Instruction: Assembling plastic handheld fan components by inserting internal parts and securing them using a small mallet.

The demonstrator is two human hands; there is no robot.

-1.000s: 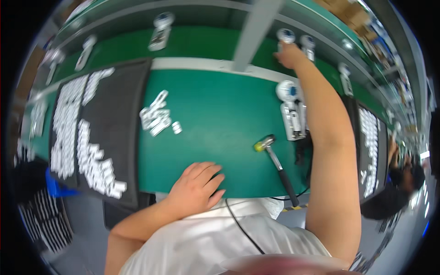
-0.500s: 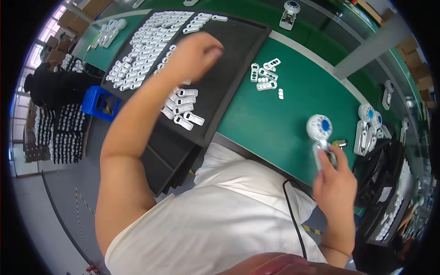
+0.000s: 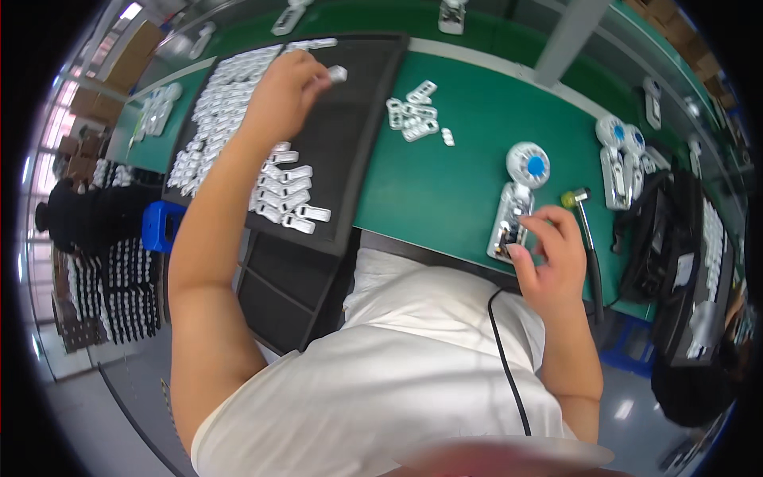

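My left hand (image 3: 284, 91) is over the dark tray (image 3: 338, 159), fingers closed on a small white plastic casing (image 3: 338, 74) that shows at their tips. Rows of similar white casings (image 3: 230, 103) fill the tray's left part, and a looser group (image 3: 286, 195) lies nearer me. At the right, a white handheld fan (image 3: 509, 222) with a blue centre lies on the green table, its handle uncovered and dark inner parts showing. My right hand (image 3: 552, 258) is beside that handle, thumb and fingers apart, tips at its edge; whether they touch it is hard to tell.
Loose white covers (image 3: 413, 115) and a small white piece (image 3: 447, 137) lie on the green table (image 3: 445, 191). A hammer (image 3: 584, 222) is right of my hand. More fans (image 3: 616, 163) and a black bag (image 3: 656, 215) stand farther right. A person in black (image 3: 99, 215) is at far left.
The right hand has set the fan down and its fingers have opened beside it. A white casing now shows at my left fingertips. The whole view has shifted, uncovering the hammer.
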